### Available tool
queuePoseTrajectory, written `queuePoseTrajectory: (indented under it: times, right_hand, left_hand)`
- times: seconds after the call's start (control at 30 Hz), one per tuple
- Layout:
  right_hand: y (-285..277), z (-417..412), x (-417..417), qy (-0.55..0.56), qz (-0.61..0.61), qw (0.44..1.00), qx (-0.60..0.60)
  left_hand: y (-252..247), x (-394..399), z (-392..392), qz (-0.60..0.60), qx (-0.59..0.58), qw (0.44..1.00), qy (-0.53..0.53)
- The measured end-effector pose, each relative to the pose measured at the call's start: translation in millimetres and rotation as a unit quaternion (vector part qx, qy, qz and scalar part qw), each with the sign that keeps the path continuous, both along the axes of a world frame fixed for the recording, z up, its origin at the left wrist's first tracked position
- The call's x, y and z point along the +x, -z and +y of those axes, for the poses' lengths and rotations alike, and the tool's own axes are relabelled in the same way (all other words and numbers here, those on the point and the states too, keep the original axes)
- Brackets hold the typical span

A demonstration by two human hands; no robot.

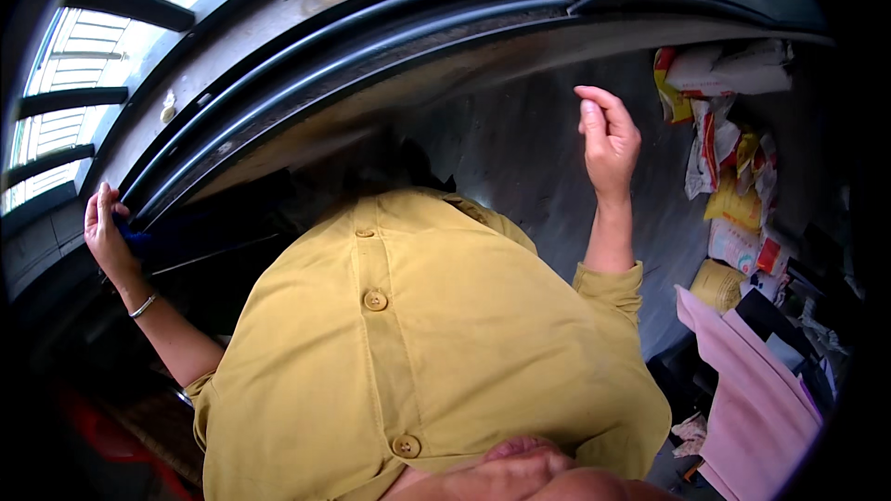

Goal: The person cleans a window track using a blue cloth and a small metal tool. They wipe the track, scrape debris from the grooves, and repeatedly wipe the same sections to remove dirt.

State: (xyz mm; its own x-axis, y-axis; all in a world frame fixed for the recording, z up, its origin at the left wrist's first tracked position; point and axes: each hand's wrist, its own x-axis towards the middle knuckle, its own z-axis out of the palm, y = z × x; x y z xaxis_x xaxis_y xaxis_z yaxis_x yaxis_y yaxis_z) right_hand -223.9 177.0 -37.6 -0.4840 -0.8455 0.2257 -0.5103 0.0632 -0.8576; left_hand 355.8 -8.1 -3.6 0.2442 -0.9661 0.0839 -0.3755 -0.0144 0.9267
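My left hand (106,231), with a silver bangle at the wrist, is at the near left end of the dark metal sliding-window track (292,66). Its fingers curl around a dark blue cloth (143,240), most of which is lost in shadow. To the right, my right hand (612,146) is raised over the dark floor (515,132). Its fingers are loosely bent, the thumb lies close to the index finger, and nothing shows in it.
Beyond the track runs a pale sill (230,42) with a small object (168,108) on it, edged by window bars (129,3). Crumpled packaging bags (738,202) and a pink sheet (752,396) lie along the right. A red object (111,431) sits at lower left.
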Motion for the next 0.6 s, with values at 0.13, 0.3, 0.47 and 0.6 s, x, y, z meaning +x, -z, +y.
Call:
queuePoseTrajectory:
  times: [0.13, 0.3, 0.47, 0.6]
  right_hand:
    - [43, 14, -30, -0.024, 0.059, 0.992, 0.111]
    - [120, 45, -87, -0.097, 0.17, 0.945, 0.264]
    - [192, 116, -106, -0.033, 0.163, 0.921, 0.353]
    - [263, 229, -92, 0.032, 0.096, 0.904, 0.416]
  left_hand:
    - [-15, -10, -1, -0.042, 0.043, 0.998, -0.004]
    - [-18, -7, -3, -0.14, 0.043, 0.989, 0.017]
    - [-13, -1, -10, -0.19, 0.044, 0.98, 0.03]
    - [-7, 16, -13, -0.227, 0.001, 0.971, 0.071]
